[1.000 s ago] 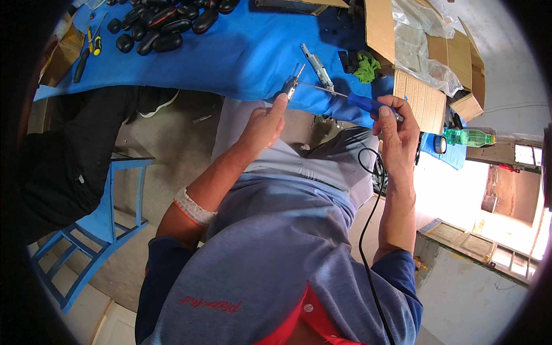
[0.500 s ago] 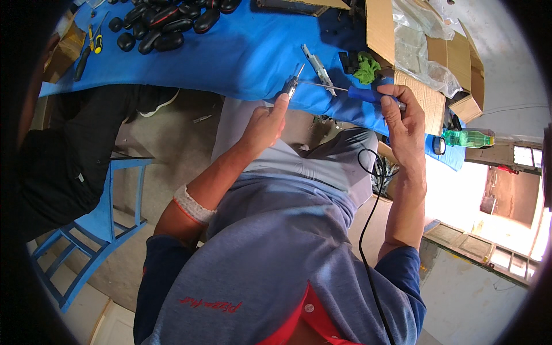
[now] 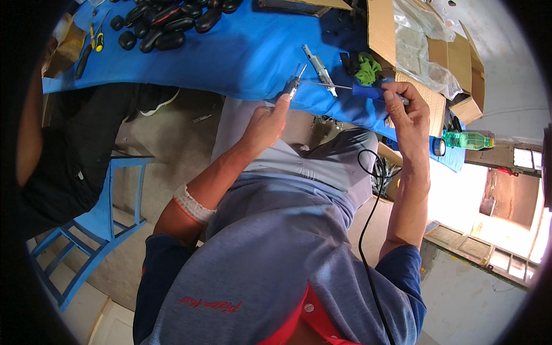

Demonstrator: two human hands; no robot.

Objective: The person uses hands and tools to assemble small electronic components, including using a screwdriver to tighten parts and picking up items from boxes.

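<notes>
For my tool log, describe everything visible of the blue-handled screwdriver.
The blue-handled screwdriver has a plastic-looking handle, greyish at its end, and a thin metallic shaft. Held in the right hand, it points left across the picture before the blue cloth, its tip close to the metal part in the left hand; contact unclear.

Screwdriver (image 3: 365, 92) right of held part (image 3: 294, 88), loose part (image 3: 320, 69) behind on tabletop (image 3: 230, 63), pieces (image 3: 179, 25) heaped farther left, cloth (image 3: 368, 69) between loose part and carton (image 3: 381, 31)

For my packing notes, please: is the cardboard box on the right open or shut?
The cardboard box is open: its flaps are spread, and clear plastic shows between them.
</notes>
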